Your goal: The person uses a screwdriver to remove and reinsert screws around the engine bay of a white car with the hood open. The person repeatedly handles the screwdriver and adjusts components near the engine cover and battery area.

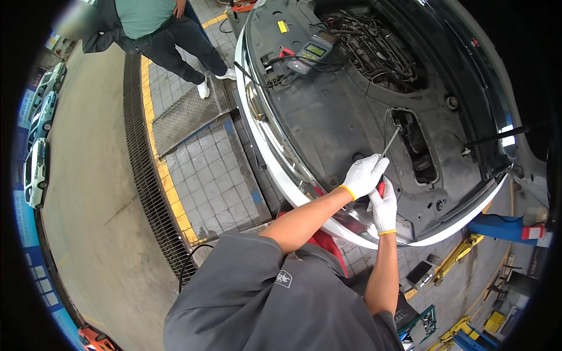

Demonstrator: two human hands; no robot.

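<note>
I lean over the engine bay of a white car [266, 152]. My left hand [364, 175], in a white glove, is closed around a long, thin metal rod [390, 141] that angles up into an open oblong recess [418, 152] in the dark plastic cover [333, 117]. My right hand [383, 209], also gloved, grips a red handle [381, 188] just below my left hand; whether it joins the rod is hard to tell. A dark cable runs up beside the rod.
A handheld tester [310, 54] with leads lies on the front cover, near the exposed engine [380, 52]. A person [155, 32] stands at upper left by a metal plate [187, 123]. A hood strut [492, 139], blue lift post [497, 227] and tool case [421, 322] are right.
</note>
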